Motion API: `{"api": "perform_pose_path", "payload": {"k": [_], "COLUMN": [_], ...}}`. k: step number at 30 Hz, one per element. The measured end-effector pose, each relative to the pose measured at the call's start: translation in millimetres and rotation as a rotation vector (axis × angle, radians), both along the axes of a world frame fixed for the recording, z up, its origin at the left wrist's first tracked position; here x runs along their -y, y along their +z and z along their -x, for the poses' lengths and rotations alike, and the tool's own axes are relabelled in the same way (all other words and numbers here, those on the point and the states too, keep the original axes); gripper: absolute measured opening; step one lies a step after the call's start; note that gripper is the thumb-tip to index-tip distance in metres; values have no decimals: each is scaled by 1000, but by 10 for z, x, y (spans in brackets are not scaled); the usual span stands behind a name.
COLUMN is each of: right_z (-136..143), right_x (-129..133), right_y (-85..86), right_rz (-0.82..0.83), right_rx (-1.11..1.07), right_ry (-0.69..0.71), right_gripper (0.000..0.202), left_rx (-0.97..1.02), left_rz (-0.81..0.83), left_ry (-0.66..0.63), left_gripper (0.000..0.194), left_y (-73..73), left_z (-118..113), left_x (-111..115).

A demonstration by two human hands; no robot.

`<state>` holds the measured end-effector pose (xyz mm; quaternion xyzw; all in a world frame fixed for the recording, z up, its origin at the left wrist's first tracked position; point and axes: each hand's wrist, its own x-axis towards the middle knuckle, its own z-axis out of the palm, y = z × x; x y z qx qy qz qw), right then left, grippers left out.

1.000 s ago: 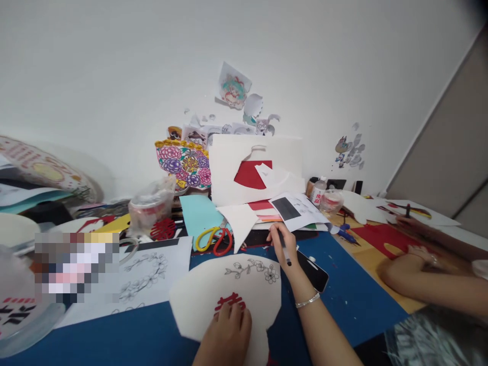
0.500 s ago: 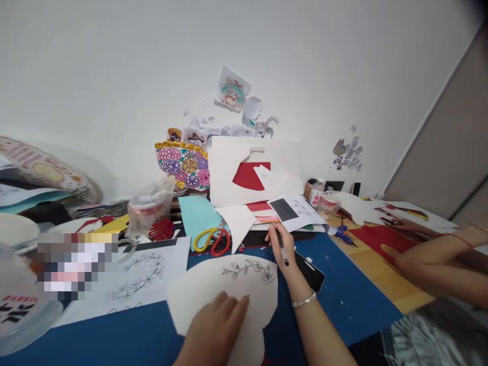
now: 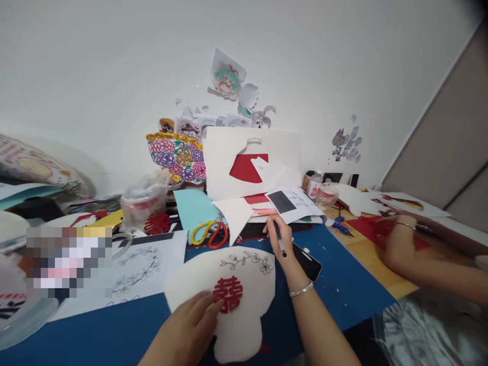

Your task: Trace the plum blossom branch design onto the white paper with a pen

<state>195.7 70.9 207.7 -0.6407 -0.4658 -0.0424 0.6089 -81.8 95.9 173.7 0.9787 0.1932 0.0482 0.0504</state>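
Note:
A white fan-shaped card lies on the blue mat, with a blossom branch drawn in black near its top edge. On the card's middle is a red double-character cutout. My left hand rests on the card, its fingertips on the left edge of the cutout. Beyond the card, my right hand has its fingers curled round a dark-tipped pen, beside a black phone. Its wrist wears a silvery bracelet.
Scissors with yellow and red handles lie behind the card. A sheet of blossom drawings is at left, near a plastic-wrapped tub. At right, another person's arm reaches over red paper.
The red cutout, hidden before, now shows on the card. My left hand has shifted left and down. The other person's hand has moved over the red paper. The view has shifted slightly.

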Motion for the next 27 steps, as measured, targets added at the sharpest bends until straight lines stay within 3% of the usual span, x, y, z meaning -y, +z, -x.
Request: {"api": "perform_pose_path", "payload": {"k": [5, 10, 13, 18, 22, 27], "right_z": [-15, 2, 59, 215, 345, 474], "right_x": [-15, 6, -5, -18, 214, 528], "right_y": [-20, 10, 47, -19, -187, -343], "right_rz": [3, 14, 28, 140, 216, 279], "right_rx": [-12, 8, 9, 152, 371, 500], "right_ry": [8, -4, 51, 285, 504, 602], "right_gripper": [31, 32, 28, 9, 6, 14], "left_rx": [-149, -163, -138, -70, -58, 29], "left_rz": [-8, 3, -7, -52, -39, -84], "left_ry": [-117, -128, -128, -132, -139, -157], "left_gripper": [58, 57, 62, 69, 68, 81], "left_y": [70, 75, -30, -272, -330, -543], "left_z": [-220, -236, -231, -252, -251, -220], "left_x": [-74, -98, -122, -139, -114, -140]}}
